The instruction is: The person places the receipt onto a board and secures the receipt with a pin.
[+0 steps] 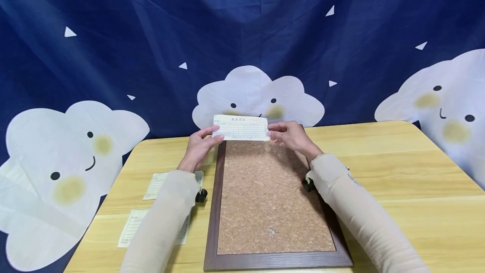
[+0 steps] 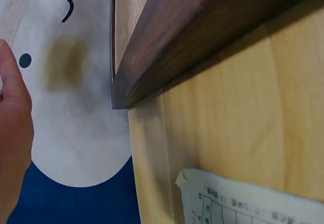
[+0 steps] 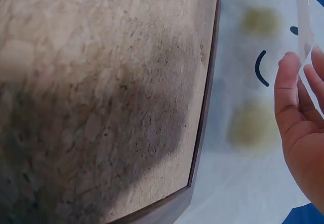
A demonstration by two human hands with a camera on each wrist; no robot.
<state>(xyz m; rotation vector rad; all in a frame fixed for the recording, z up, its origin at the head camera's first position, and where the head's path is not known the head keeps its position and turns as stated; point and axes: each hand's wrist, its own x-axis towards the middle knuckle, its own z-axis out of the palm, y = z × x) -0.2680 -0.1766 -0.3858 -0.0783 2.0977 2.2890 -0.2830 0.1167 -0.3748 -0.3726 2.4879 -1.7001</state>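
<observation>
A printed paper form [image 1: 241, 128] is held up above the far end of a cork board [image 1: 273, 197]. My left hand [image 1: 199, 145] pinches its left edge between thumb and fingers. On the opposite edge, my right hand [image 1: 292, 137] pinches the paper the same way. The board lies on the table in a dark wooden frame [image 1: 280, 261]. In the right wrist view the paper [image 3: 302, 21] shows as a thin strip above the right hand [image 3: 304, 127]. Only part of the left hand [image 2: 14, 117] shows in the left wrist view.
Two more groups of printed forms lie left of the board, a farther one [image 1: 154, 186] and a nearer one [image 1: 130, 227], both partly hidden by the left sleeve [image 1: 163, 218]. Behind the wooden table [image 1: 398, 172] hangs a blue curtain [image 1: 227, 24] with clouds.
</observation>
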